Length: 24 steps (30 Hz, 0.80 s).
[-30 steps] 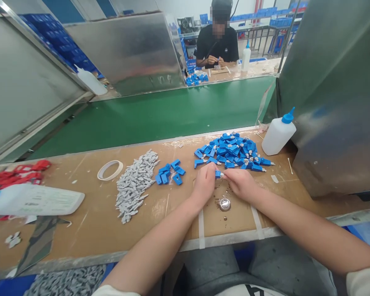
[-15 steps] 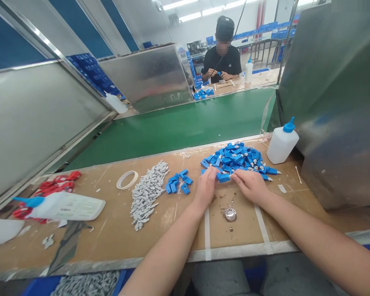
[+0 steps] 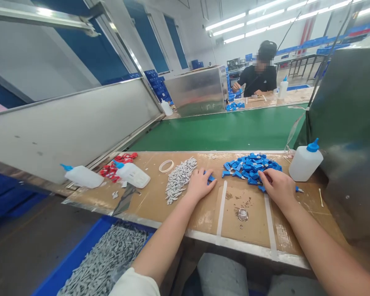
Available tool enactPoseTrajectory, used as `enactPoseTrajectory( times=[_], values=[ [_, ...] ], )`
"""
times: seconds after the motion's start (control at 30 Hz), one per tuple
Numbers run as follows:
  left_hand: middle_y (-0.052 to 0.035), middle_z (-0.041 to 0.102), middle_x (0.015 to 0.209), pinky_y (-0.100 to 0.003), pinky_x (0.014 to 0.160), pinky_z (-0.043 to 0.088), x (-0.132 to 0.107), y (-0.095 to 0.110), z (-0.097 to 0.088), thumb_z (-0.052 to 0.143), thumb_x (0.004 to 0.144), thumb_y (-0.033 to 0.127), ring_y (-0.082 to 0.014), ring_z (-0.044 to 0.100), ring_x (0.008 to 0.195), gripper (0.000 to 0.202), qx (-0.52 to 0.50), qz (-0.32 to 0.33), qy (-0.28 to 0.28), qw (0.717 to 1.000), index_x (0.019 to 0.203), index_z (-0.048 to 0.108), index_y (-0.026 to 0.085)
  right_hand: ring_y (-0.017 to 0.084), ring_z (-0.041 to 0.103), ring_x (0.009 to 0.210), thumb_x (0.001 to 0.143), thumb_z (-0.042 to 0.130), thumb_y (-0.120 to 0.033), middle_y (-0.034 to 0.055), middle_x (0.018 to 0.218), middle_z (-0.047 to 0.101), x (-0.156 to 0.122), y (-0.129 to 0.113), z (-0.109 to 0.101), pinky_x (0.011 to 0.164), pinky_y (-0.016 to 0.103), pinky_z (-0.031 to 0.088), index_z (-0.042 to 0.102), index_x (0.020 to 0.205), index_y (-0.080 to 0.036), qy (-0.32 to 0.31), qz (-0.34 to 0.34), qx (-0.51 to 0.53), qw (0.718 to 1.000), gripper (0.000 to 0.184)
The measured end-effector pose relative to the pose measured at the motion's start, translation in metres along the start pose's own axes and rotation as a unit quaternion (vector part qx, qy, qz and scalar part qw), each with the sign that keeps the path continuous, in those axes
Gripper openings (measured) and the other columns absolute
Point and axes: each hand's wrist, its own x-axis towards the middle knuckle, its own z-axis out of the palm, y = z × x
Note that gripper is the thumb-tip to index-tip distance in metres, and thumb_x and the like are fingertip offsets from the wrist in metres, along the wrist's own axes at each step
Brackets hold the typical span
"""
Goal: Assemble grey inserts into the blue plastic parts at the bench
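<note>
My left hand [image 3: 200, 183] lies low over a few loose blue plastic parts [image 3: 211, 178], just right of a pile of small grey plastic parts [image 3: 180, 179]. Its thumb stands apart from the fingers, and a blue part shows between them. At the right side of a large heap of blue plastic parts [image 3: 245, 165] is my right hand [image 3: 279, 187], thumb and fingers curled closely together. Whatever lies in its fingertips is hidden. Some blue parts in the heap carry pale tips.
A white squeeze bottle [image 3: 306, 163] stands right of the heap; other bottles [image 3: 135, 174] lie at left near red parts [image 3: 119, 164]. A tape roll [image 3: 166, 166], round metal piece [image 3: 242, 214] and cotton swab [image 3: 321, 197] lie around. Beyond the green belt [image 3: 209, 133] sits a co-worker [image 3: 260, 80].
My hands have parted from the blue part they held together. The left moved left to the small blue group, the right onto the heap. My view has turned left.
</note>
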Motion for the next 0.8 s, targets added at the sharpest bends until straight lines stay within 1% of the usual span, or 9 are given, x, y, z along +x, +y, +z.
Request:
enactPoseTrajectory(
  times=[0.27, 0.33, 0.4, 0.43, 0.47, 0.57, 0.7, 0.73, 0.8],
  values=[
    [-0.0111, 0.057, 0.119, -0.036, 0.084, 0.052, -0.023, -0.003, -0.003, 0.054, 0.096, 0.043, -0.0282, 0.058, 0.11, 0.029, -0.048, 0.124, 0.02, 0.991, 0.118, 0.069, 0.029, 0.014, 0.057, 0.061, 0.104, 0.053, -0.048, 0.0011, 0.064, 0.065, -0.007, 0.004, -0.002, 0.059, 0.027, 0.031, 0.07, 0.078, -0.019, 0.051, -0.079, 0.026, 0.995, 0.043],
    [-0.0112, 0.057, 0.119, -0.037, 0.087, 0.052, -0.029, -0.005, -0.003, 0.059, 0.092, 0.04, -0.0281, 0.058, 0.11, 0.026, -0.114, 0.133, 0.038, 0.984, 0.111, 0.072, 0.028, 0.013, 0.056, 0.058, 0.104, 0.055, -0.047, 0.0011, 0.063, 0.063, -0.008, 0.004, -0.004, 0.058, 0.027, 0.031, 0.07, 0.076, -0.018, 0.069, -0.09, 0.025, 0.993, 0.042],
    [-0.0103, 0.059, 0.119, -0.036, 0.089, 0.052, -0.029, -0.005, -0.003, 0.065, 0.087, 0.04, -0.0261, 0.06, 0.106, 0.026, -0.26, 0.08, 0.086, 0.958, 0.108, 0.072, 0.026, 0.013, 0.055, 0.057, 0.103, 0.057, -0.045, 0.0015, 0.061, 0.062, -0.009, 0.004, -0.006, 0.059, 0.027, 0.033, 0.07, 0.074, -0.018, 0.085, -0.108, 0.028, 0.99, 0.042],
    [-0.0094, 0.06, 0.116, -0.035, 0.088, 0.052, -0.027, -0.003, -0.003, 0.067, 0.084, 0.04, -0.0242, 0.06, 0.102, 0.027, -0.379, 0.024, 0.121, 0.917, 0.105, 0.072, 0.025, 0.013, 0.055, 0.057, 0.102, 0.058, -0.045, 0.0019, 0.06, 0.062, -0.01, 0.003, -0.006, 0.059, 0.027, 0.034, 0.069, 0.073, -0.017, 0.092, -0.117, 0.032, 0.988, 0.042],
    [-0.0083, 0.061, 0.112, -0.034, 0.084, 0.053, -0.023, -0.001, -0.004, 0.068, 0.083, 0.043, -0.0221, 0.061, 0.096, 0.028, -0.509, -0.042, 0.156, 0.846, 0.104, 0.071, 0.024, 0.014, 0.056, 0.057, 0.102, 0.059, -0.045, 0.0022, 0.06, 0.062, -0.011, 0.001, -0.006, 0.059, 0.027, 0.035, 0.069, 0.073, -0.017, 0.095, -0.122, 0.037, 0.987, 0.041],
    [-0.0055, 0.061, 0.092, -0.029, 0.064, 0.051, 0.0, 0.005, -0.01, 0.056, 0.087, 0.058, -0.0185, 0.061, 0.076, 0.041, -0.787, -0.184, 0.2, 0.554, 0.105, 0.065, 0.022, 0.014, 0.055, 0.056, 0.101, 0.058, -0.046, 0.0022, 0.062, 0.062, -0.007, -0.013, -0.006, 0.058, 0.027, 0.037, 0.069, 0.075, -0.017, 0.078, -0.112, 0.069, 0.988, 0.041],
    [-0.0076, 0.064, 0.085, -0.027, 0.056, 0.049, 0.031, 0.008, -0.019, 0.05, 0.089, 0.056, -0.0204, 0.066, 0.072, 0.042, -0.955, -0.176, 0.133, 0.198, 0.105, 0.06, 0.019, 0.012, 0.053, 0.053, 0.101, 0.059, -0.047, -0.0003, 0.062, 0.061, 0.013, -0.06, -0.005, 0.055, 0.025, 0.039, 0.068, 0.077, -0.019, -0.009, -0.147, 0.129, 0.981, 0.038],
    [-0.0083, 0.066, 0.087, -0.025, 0.056, 0.049, 0.036, 0.008, -0.019, 0.053, 0.089, 0.053, -0.0201, 0.067, 0.073, 0.038, -0.97, -0.161, 0.118, 0.139, 0.104, 0.06, 0.019, 0.013, 0.054, 0.054, 0.101, 0.058, -0.046, -0.0001, 0.064, 0.063, 0.019, -0.079, -0.003, 0.056, 0.025, 0.04, 0.068, 0.078, -0.02, -0.04, -0.178, 0.141, 0.973, 0.036],
    [-0.0079, 0.067, 0.088, -0.022, 0.052, 0.045, 0.042, 0.01, -0.015, 0.055, 0.089, 0.049, -0.0173, 0.066, 0.068, 0.034, -0.974, -0.152, 0.106, 0.13, 0.103, 0.06, 0.019, 0.014, 0.06, 0.063, 0.103, 0.056, -0.042, 0.002, 0.072, 0.067, 0.03, -0.124, 0.004, 0.062, 0.026, 0.043, 0.069, 0.085, -0.021, -0.101, -0.248, 0.155, 0.951, 0.031]
  ],
)
